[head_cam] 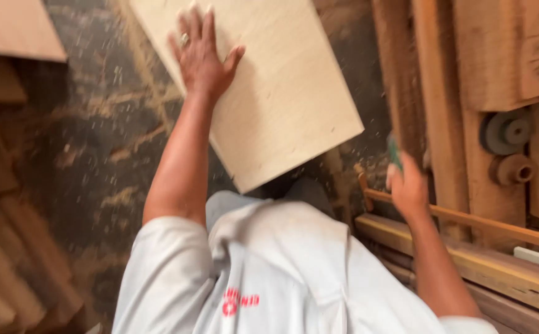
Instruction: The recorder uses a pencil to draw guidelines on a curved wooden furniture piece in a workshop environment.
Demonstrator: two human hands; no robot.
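Note:
My left hand (200, 54), with a ring on one finger, lies flat with fingers spread on a pale, smooth wooden board (282, 93). The board is tilted, its near corner pointing toward my body. My right hand (407, 185) is off to the right, curled around a small green object (394, 151) that is blurred and mostly hidden by the fingers. That hand hovers next to a wooden bench frame (467, 216). My white shirt (282, 278) fills the lower middle of the view.
Sawdust and wood chips cover the dark floor (96, 136). Stacked timber pieces (9, 247) lie at the left, another pale panel (9, 28) at top left. Heavy wooden beams with round knobs (508, 148) stand at the right, long battens (504, 272) below them.

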